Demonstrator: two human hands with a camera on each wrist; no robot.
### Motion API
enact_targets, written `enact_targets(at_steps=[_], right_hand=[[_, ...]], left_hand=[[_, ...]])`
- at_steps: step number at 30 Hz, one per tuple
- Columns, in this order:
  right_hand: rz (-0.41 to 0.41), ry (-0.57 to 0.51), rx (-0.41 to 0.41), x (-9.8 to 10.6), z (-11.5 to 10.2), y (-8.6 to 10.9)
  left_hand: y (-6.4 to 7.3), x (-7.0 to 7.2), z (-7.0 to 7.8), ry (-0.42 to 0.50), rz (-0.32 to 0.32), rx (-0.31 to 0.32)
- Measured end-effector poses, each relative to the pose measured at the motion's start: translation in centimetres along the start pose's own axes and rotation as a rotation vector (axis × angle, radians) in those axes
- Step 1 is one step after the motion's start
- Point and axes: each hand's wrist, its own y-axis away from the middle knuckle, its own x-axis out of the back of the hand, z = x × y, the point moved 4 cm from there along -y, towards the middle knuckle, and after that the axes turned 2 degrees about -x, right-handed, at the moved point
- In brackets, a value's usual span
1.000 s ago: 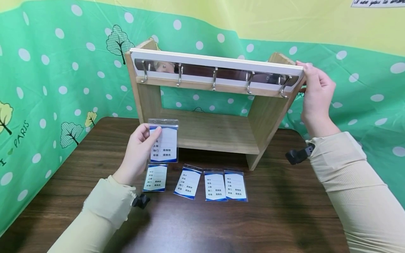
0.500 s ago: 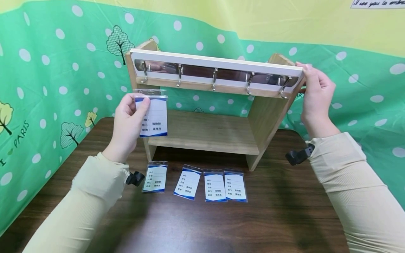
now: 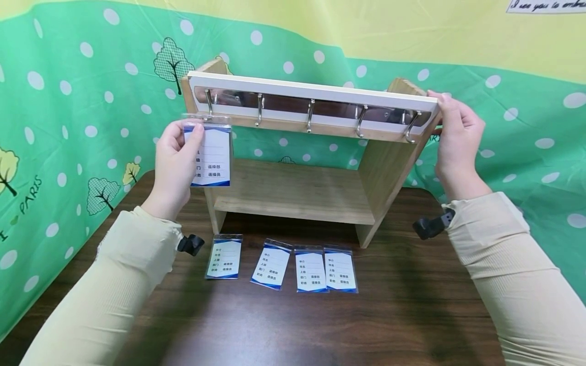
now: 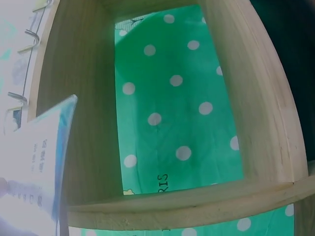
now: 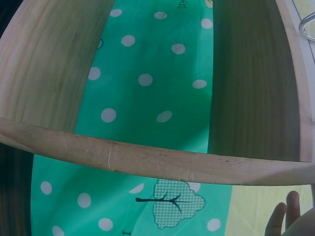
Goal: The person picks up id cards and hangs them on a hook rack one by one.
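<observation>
My left hand [image 3: 176,155] pinches a clear-sleeved badge [image 3: 211,157] between thumb and fingers near its top edge. The badge hangs upright, its top strip overlapping the lower end of the leftmost metal hook [image 3: 209,101] in the head view. In the left wrist view the badge [image 4: 37,162] appears edge-on at the left, in front of the shelf's side. My right hand [image 3: 459,137] grips the upper right corner of the wooden shelf [image 3: 297,188]. Fingertips [image 5: 292,204] of that hand show at the lower right of the right wrist view.
A white hook rail [image 3: 293,90] with several metal hooks runs along the shelf's top front. On the dark table [image 3: 284,330], several more badges [image 3: 270,264] lie in a row before the shelf. A polka-dot cloth [image 3: 110,76] hangs behind.
The left hand has raised the badge from above the table badges, up and leftward to the leftmost hook. The right hand keeps its hold on the shelf corner.
</observation>
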Motion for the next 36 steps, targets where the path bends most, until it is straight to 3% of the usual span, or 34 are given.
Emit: enact_targets(at_steps=[5, 17, 36], right_hand=[[0.002, -0.006, 0.001, 0.0, 0.1, 0.0], [-0.004, -0.008, 0.001, 0.0, 0.1, 0.0], [-0.04, -0.033, -0.001, -0.1, -0.2, -0.5]], left_hand=[[-0.2, 0.1, -0.2, 0.013, 0.012, 0.0], [-0.9, 0.2, -0.2, -0.074, 0.034, 0.017], [-1.8, 0.6, -0.1, -0.045, 0.091, -0.044]])
